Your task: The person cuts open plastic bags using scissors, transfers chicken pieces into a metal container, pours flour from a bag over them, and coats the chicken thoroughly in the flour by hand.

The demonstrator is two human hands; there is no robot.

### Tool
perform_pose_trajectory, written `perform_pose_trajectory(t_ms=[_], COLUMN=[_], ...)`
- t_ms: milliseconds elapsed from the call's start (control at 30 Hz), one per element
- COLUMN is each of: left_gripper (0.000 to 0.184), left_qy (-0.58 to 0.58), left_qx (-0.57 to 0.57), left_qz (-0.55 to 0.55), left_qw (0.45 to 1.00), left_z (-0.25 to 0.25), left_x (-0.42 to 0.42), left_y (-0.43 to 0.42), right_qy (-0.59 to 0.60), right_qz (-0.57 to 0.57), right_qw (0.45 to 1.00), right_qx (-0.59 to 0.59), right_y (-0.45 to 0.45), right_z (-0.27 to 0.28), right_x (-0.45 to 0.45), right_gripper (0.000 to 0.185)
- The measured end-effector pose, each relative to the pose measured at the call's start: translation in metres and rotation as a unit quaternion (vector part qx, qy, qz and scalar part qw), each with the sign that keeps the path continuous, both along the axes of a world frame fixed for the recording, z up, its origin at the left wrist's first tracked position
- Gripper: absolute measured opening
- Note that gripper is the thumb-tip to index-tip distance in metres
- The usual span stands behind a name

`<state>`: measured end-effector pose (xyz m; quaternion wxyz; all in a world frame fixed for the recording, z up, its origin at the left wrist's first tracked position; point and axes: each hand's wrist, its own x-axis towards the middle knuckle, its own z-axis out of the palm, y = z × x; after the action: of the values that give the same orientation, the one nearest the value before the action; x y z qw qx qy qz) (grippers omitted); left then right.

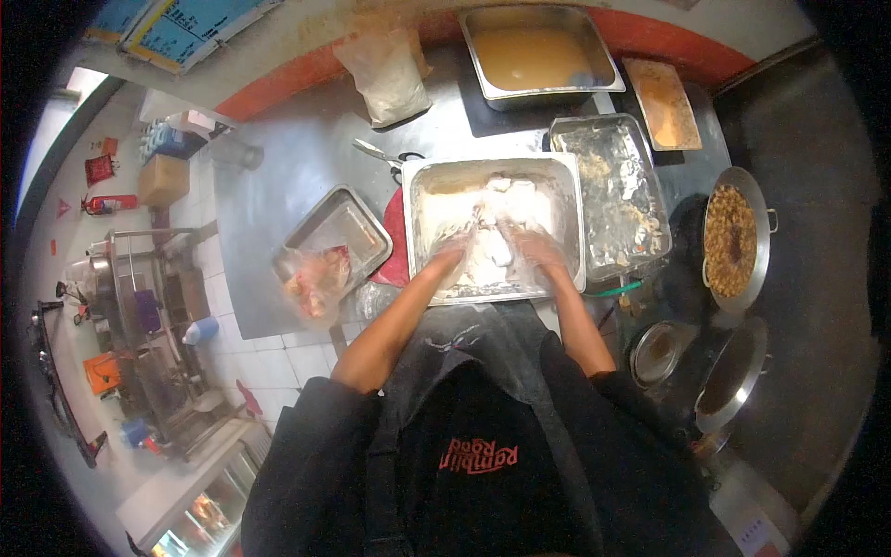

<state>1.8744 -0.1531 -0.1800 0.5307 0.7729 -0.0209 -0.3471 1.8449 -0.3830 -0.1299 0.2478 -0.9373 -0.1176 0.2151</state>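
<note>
A deep metal pan (494,165) in front of me holds white flour (441,204) and several flour-coated pieces (510,190) of food. Both hands are inside it, in clear plastic gloves dusted with flour. My left hand (452,251) reaches into the flour on the left side. My right hand (536,249) is opposite, close to a coated piece (494,249) lying between the hands. Flour and gloves blur the fingers into the white mass, so I cannot tell whether either hand grips a piece.
Left of the pan are a smaller metal tray (376,232), a plastic bag of food pieces (316,283) and scissors (380,153). A flour bag (390,88) and a pan of yellowish liquid (543,60) stand behind. To the right are a clear tray (613,195) and a wok of browned bits (730,237).
</note>
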Motion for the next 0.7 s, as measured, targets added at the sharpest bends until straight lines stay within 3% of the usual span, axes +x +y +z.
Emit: perform_pose_trajectory(t_ms=[33,67,100,133,167,200,233,267,333,367,400,433,467,500,533,600,700], left_gripper=[0.054,0.053,0.053,0.053,0.053,0.052,0.052,0.055,0.059,0.062,0.064,0.064,0.064,0.063,0.061,0.061,0.061], left_qy=[0.015,0.029,0.033,0.033,0.124,0.211,0.214,0.141,-0.01,-0.084,-0.158,-0.156,-0.012,0.133,0.335,0.284,0.138], left_qx=[0.019,0.037,0.053,0.05,-0.105,-0.253,-0.252,-0.201,-0.093,-0.036,0.022,0.023,-0.051,-0.122,-0.283,-0.253,-0.152], left_qz=[-0.002,-0.005,-0.008,-0.009,0.101,0.208,0.21,0.169,0.081,0.037,-0.009,-0.01,0.063,0.136,0.135,0.133,0.119], left_qw=[1.0,0.999,0.998,0.998,0.982,0.921,0.92,0.954,0.992,0.995,0.987,0.987,0.997,0.974,0.888,0.915,0.971], left_z=[0.026,0.046,0.055,0.035,-0.002,-0.009,-0.016,-0.022,-0.02,-0.019,-0.018,-0.018,-0.019,-0.016,0.002,0.024,0.036], left_x=[0.0,-0.001,0.008,0.008,0.005,0.002,-0.005,-0.008,-0.011,-0.013,-0.014,-0.015,-0.011,-0.006,0.008,0.013,0.0], left_y=[-0.008,-0.015,-0.022,-0.018,-0.008,-0.002,0.0,-0.003,-0.008,-0.01,-0.01,-0.009,-0.009,-0.008,0.005,0.001,-0.007], right_qy=[0.004,0.085,0.122,0.151,0.197,0.243,0.246,0.248,0.085,0.085,0.085,0.085,0.167,0.17,0.047,-0.083,0.071], right_qz=[-0.001,-0.147,-0.216,-0.287,-0.337,-0.384,-0.384,-0.309,-0.221,-0.22,-0.199,-0.179,-0.181,-0.183,-0.122,-0.057,-0.075], right_qw=[1.0,0.978,0.952,0.916,0.885,0.848,0.848,0.905,0.971,0.971,0.975,0.968,0.961,0.96,0.987,0.993,0.995], right_qx=[0.0,0.122,0.18,0.237,0.255,0.272,0.271,0.154,-0.039,-0.039,0.056,0.151,0.125,0.125,0.092,0.057,0.007], right_y=[0.008,0.014,0.01,0.006,-0.003,-0.005,-0.002,0.001,0.015,0.017,0.021,0.024,0.016,0.011,-0.002,-0.019,-0.029], right_z=[0.008,0.027,0.039,0.05,0.055,0.062,0.068,0.075,0.026,0.013,0.014,0.016,0.019,0.018,0.012,-0.003,-0.082], right_x=[-0.005,-0.008,-0.002,0.004,0.007,0.008,0.006,0.007,-0.002,-0.002,0.001,0.001,0.007,0.001,-0.005,-0.002,-0.008], right_gripper=[0.054,0.054,0.054,0.054,0.055,0.057,0.057,0.062,0.07,0.07,0.071,0.073,0.067,0.067,0.063,0.059,0.05])
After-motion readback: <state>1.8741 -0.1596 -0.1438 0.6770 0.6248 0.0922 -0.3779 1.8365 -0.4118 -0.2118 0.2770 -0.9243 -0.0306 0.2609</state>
